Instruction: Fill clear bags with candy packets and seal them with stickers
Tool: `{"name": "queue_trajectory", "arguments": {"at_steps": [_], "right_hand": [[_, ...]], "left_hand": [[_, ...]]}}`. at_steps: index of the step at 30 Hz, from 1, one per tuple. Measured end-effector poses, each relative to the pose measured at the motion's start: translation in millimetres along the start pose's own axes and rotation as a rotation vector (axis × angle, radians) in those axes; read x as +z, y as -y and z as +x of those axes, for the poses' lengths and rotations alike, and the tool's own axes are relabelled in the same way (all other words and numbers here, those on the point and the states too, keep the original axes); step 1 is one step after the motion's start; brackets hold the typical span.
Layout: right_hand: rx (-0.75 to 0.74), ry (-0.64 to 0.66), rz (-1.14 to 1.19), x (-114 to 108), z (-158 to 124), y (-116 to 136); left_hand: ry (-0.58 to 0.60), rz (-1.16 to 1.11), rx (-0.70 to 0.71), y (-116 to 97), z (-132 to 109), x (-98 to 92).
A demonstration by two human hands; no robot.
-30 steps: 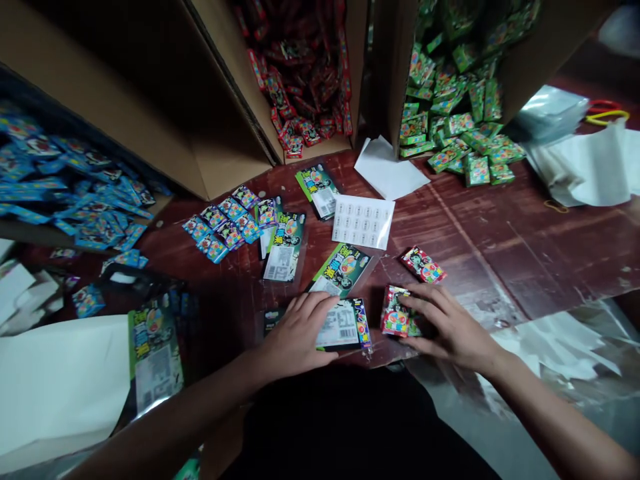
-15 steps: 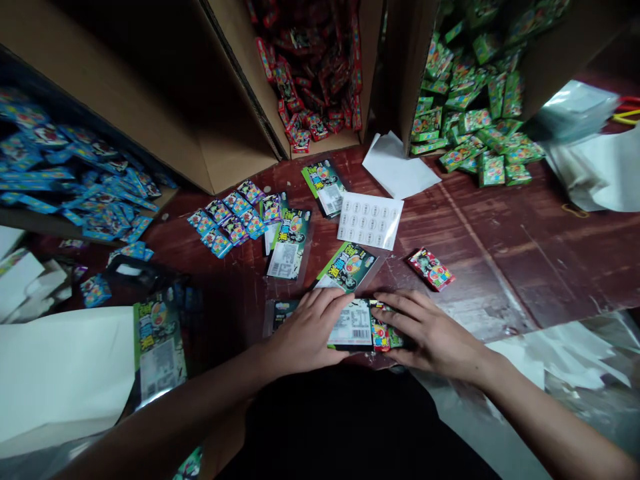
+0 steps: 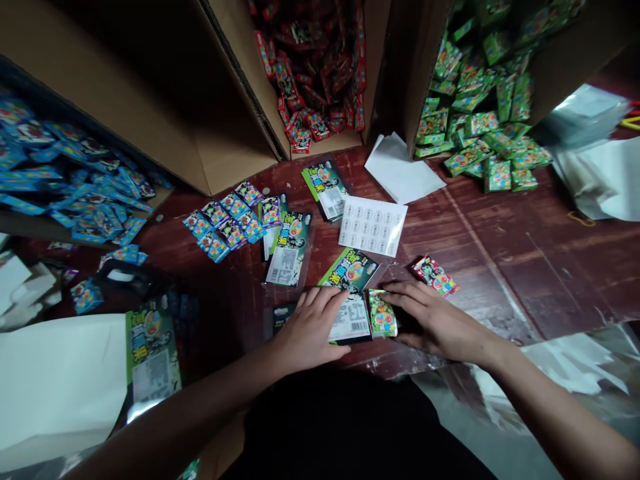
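Observation:
A flat printed plastic pouch [image 3: 353, 321], black and green with a white label, lies at the table's front edge. My left hand [image 3: 310, 328] lies over it, thumb at the near edge and fingers at the far edge, gripping it. At the pouch's right end sits a small green printed box [image 3: 383, 315]. My right hand [image 3: 433, 319] closes on this box from the right, fingertips on its far side; part of the grip is hidden. Beyond the right hand lies a small red box [image 3: 436, 275]. Another printed pouch [image 3: 350, 268] lies just beyond the left fingers.
Cardboard cartons hold blue packets [image 3: 95, 173], red boxes [image 3: 315, 123] and green boxes [image 3: 480, 150]. Small blue and purple packets [image 3: 227, 220] sit in rows on the table. More pouches [image 3: 287, 250], a sticker sheet [image 3: 373, 225] and white paper [image 3: 403, 168] lie ahead.
The red box that showed at the pouch's right end is out of sight, and the green box now sits against that end. My right hand has shifted slightly right. The view has tilted a little.

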State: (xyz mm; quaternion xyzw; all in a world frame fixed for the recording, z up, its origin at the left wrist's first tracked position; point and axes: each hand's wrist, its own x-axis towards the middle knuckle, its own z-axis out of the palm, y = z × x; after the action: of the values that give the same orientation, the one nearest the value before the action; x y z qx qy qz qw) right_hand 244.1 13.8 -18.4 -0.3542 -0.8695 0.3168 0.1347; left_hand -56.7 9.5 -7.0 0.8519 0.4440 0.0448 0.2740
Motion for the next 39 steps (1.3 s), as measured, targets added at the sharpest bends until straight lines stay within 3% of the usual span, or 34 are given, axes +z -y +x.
{"name": "queue_trajectory", "arguments": {"at_steps": [7, 13, 16, 19, 21, 23, 26, 29, 31, 35, 39], "right_hand": [[0.004, -0.088, 0.069, -6.2, 4.8, 2.8], [-0.029, -0.002, 0.11, -30.1, 13.6, 8.3], [0.082, -0.152, 0.176, -28.2, 22.1, 12.6], [0.227, -0.4, 0.404, -9.7, 34.4, 15.4], [0.294, -0.511, 0.578, 4.1, 42.9, 15.6], [0.319, -0.542, 0.671, 13.1, 48.6, 14.7], [0.329, -0.475, 0.678, 17.0, 50.9, 13.4], [0.364, -0.438, 0.67, 20.4, 51.4, 14.4], [0.382, -0.51, 0.714, 27.5, 52.9, 16.4], [0.449, -0.732, 0.795, 44.2, 54.9, 20.4], [0.489, -0.637, 0.751, 40.9, 55.3, 19.0]], "left_hand": [[-0.106, -0.057, -0.054, -8.8, 4.6, -2.2], [-0.174, -0.075, -0.052, -20.8, 15.6, -6.0], [-0.294, -0.152, -0.206, -30.0, 28.7, -8.3], [-0.385, -0.329, -0.343, -38.0, 42.3, -8.2], [-0.407, -0.493, -0.358, -38.8, 47.9, -5.4], [-0.407, -0.662, -0.317, -34.5, 49.6, -1.2], [-0.346, -0.905, -0.228, -22.6, 48.0, 4.7], [-0.357, -1.056, -0.249, -11.9, 47.1, 7.4], [-0.366, -1.083, -0.292, -6.9, 47.7, 6.5], [-0.224, -1.066, -0.307, 2.8, 49.5, -2.9], [-0.284, -0.897, -0.23, 13.4, 53.4, -14.8]]}}
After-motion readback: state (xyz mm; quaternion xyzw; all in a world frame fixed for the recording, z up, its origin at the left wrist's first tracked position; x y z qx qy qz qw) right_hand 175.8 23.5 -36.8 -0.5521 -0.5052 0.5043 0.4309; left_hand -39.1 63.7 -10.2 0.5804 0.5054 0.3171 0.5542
